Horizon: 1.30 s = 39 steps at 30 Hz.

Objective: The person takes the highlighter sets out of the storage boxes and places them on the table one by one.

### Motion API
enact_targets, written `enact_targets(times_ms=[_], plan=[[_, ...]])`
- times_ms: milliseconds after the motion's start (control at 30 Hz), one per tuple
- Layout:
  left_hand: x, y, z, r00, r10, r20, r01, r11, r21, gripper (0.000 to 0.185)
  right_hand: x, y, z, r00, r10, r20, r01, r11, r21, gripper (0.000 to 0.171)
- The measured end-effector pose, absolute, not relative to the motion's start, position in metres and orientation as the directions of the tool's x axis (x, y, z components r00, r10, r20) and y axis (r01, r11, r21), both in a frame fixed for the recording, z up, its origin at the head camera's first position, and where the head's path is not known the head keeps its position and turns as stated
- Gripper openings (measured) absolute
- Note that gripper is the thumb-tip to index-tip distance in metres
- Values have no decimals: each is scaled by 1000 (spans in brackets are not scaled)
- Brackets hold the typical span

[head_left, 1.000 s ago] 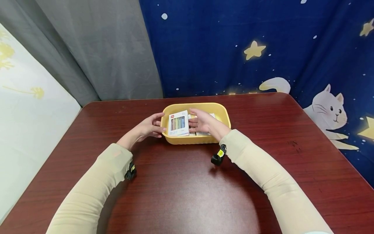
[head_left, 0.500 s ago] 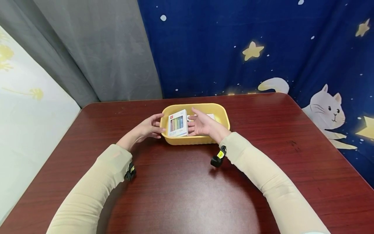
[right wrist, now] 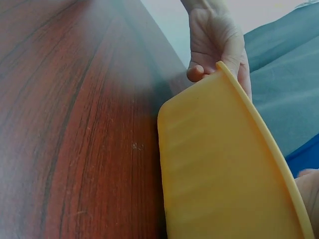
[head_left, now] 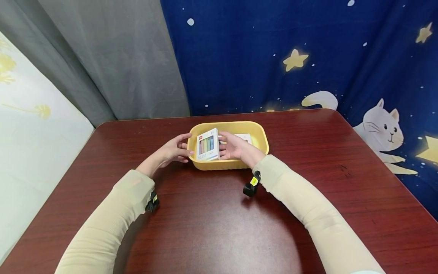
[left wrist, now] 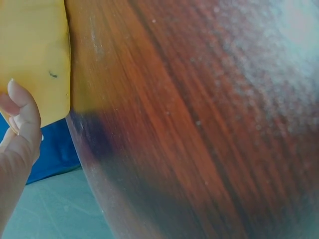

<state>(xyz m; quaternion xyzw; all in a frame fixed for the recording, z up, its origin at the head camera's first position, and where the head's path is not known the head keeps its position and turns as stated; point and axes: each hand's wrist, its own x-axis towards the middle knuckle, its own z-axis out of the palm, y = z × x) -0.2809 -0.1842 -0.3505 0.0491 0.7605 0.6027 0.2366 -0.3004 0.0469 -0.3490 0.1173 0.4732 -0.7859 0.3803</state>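
Gripping glossy rectangular marker box (head_left: pixel 208 144), right hand (head_left: pixel 236 147); smooth yellow plastic basket (head_left: pixel 261 137)

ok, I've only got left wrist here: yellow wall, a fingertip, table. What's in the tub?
Observer: A white box of coloured sticks stands at the left end of the yellow tub, leaning a little.
Operator: Is the right hand on it?
Observer: The right hand is inside the tub, fingers against the box's right side. Whether they curl round it, I can't tell.
Operator: And my left hand, gripping the rim?
Observer: The left hand is at the tub's outer left wall; the right wrist view shows its thumb tip at the rim corner.
Operator: Anything else in the tub?
Observer: Another white pack lies flat behind the right hand.
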Motion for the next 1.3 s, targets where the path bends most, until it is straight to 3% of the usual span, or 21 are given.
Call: enact_targets(times_ms=[167, 633, 933, 1300], plan=[[-280, -184, -350, -884, 360, -299, -211, 265, 941, 78, -299, 43, -350, -690, -453, -564, 704, -240, -669, 43], [-277, -180, -348, -887, 356, -293, -212, 249, 945, 77, -300, 42, -352, -709, -455, -538, 677, -229, -699, 53], [-278, -181, -348, -887, 351, -299, -227, 233, 946, 76, -300, 55, -344, -692, -489, -531, 704, -289, -649, 57], [-279, -183, -349, -883, 366, -292, -218, 231, 948, 78, -292, 73, -328, -720, -522, -458, 678, -386, -625, 54]])
